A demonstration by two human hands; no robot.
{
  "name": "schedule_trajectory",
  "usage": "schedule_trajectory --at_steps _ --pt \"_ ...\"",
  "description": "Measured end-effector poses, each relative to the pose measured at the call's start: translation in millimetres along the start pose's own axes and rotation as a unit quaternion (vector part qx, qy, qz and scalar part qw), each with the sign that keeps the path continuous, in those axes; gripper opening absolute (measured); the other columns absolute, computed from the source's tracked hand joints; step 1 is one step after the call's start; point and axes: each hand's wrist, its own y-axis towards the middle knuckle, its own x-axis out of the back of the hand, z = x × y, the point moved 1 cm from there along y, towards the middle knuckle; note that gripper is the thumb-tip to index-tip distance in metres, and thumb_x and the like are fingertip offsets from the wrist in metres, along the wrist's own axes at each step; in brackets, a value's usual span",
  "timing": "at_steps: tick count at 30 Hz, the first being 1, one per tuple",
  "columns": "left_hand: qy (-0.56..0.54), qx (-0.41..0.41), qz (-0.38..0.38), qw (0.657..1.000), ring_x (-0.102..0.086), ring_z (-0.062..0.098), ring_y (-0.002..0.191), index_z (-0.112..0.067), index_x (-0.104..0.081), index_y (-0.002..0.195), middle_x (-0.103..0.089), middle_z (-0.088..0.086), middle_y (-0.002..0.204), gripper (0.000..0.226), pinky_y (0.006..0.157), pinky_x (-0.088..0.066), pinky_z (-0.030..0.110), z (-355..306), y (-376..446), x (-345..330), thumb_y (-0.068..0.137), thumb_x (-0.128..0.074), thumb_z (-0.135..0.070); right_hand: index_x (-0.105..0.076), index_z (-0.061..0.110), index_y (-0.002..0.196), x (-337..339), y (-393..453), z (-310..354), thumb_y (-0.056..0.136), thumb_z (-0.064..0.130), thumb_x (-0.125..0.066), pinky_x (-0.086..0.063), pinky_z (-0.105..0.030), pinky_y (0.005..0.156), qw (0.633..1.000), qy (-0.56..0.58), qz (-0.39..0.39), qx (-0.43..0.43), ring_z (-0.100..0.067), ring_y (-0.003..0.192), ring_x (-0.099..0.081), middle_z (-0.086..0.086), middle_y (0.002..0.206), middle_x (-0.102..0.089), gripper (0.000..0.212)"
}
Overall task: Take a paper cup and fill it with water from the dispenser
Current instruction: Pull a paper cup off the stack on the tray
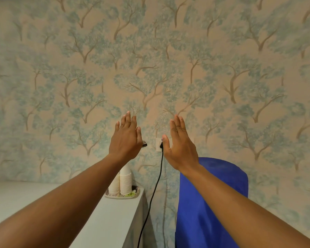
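Two stacks of white paper cups (123, 182) stand upside down on a small patterned tray (123, 195) at the far right end of a pale counter. To their right rises a tall shape under a blue cover (204, 203), which hides the dispenser's bottle; no tap shows. My left hand (125, 138) is raised flat above the cups, fingers together and straight, holding nothing. My right hand (179, 142) is raised the same way above the blue cover, also empty. Both palms face the wall.
A pale counter (104, 221) runs along the left. A black cable (156, 187) hangs from a white wall socket (158, 144) down the gap between counter and blue cover. Tree-patterned wallpaper (150, 59) fills the background.
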Motion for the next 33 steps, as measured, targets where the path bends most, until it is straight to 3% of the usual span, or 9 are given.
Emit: schedule_trajectory --at_steps 5,11,18,23,27,33 --pt "-0.005 0.03 0.008 1.0 -0.006 0.02 0.152 -0.012 -0.017 0.157 -0.005 0.007 0.166 0.057 0.123 -0.011 0.038 9.0 -28.6 -1.5 0.104 -0.025 -0.033 -0.012 0.013 0.154 -20.3 -19.5 4.9 0.1 0.038 -0.037 -0.024 -0.033 0.118 0.999 0.028 0.034 -0.009 -0.004 0.148 0.008 0.003 0.164 0.0 0.064" --pt "0.028 0.068 0.019 0.997 -0.015 0.02 0.151 -0.015 -0.021 0.156 -0.009 0.005 0.166 0.057 0.116 -0.028 0.041 25.3 -51.7 -7.4 0.103 -0.027 -0.034 -0.011 0.014 0.154 -49.9 -41.0 6.6 0.1 0.039 -0.037 -0.032 -0.037 0.115 0.996 0.038 0.075 -0.013 -0.005 0.148 0.008 0.002 0.164 0.001 0.066" --pt "0.052 0.085 0.04 0.994 -0.024 0.021 0.149 -0.017 -0.024 0.155 -0.011 0.002 0.166 0.056 0.108 -0.038 0.043 43.9 -63.1 -29.5 0.103 -0.027 -0.037 -0.009 0.013 0.154 -88.3 -57.5 -4.4 0.099 0.039 -0.038 -0.025 -0.037 0.119 0.992 0.056 0.11 -0.027 -0.007 0.148 0.01 0.002 0.164 0.003 0.068" --pt "0.062 0.12 0.074 0.988 -0.047 0.025 0.136 -0.021 -0.023 0.155 -0.027 0.001 0.162 0.06 0.098 -0.047 0.044 60.8 -66.6 -60.4 0.101 -0.033 -0.042 -0.01 0.015 0.154 -123.5 -66.8 -18.9 0.097 0.042 -0.04 -0.021 -0.032 0.116 0.985 0.075 0.139 -0.065 -0.006 0.149 0.006 0.003 0.164 0.001 0.07" --pt "0.038 0.147 0.091 0.984 -0.059 0.024 0.123 -0.022 -0.037 0.149 -0.051 0.001 0.148 0.058 0.094 -0.048 0.042 77.8 -64.6 -91.0 0.096 -0.043 -0.043 -0.008 0.016 0.154 -158.9 -71.8 -32.5 0.095 0.045 -0.043 -0.02 -0.033 0.116 0.974 0.098 0.174 -0.106 -0.008 0.149 0.0 0.002 0.164 -0.004 0.075" --pt "-0.015 0.208 0.105 0.972 -0.059 0.023 0.119 -0.022 -0.05 0.139 -0.062 0.0 0.135 0.05 0.092 -0.047 0.038 113.7 -51.1 -144.7 0.092 -0.051 -0.038 -0.011 0.018 0.154 -219.9 -70.8 -49.8 0.092 0.052 -0.049 -0.026 -0.036 0.113 0.958 0.116 0.21 -0.155 -0.012 0.149 -0.01 0.002 0.164 -0.01 0.08"
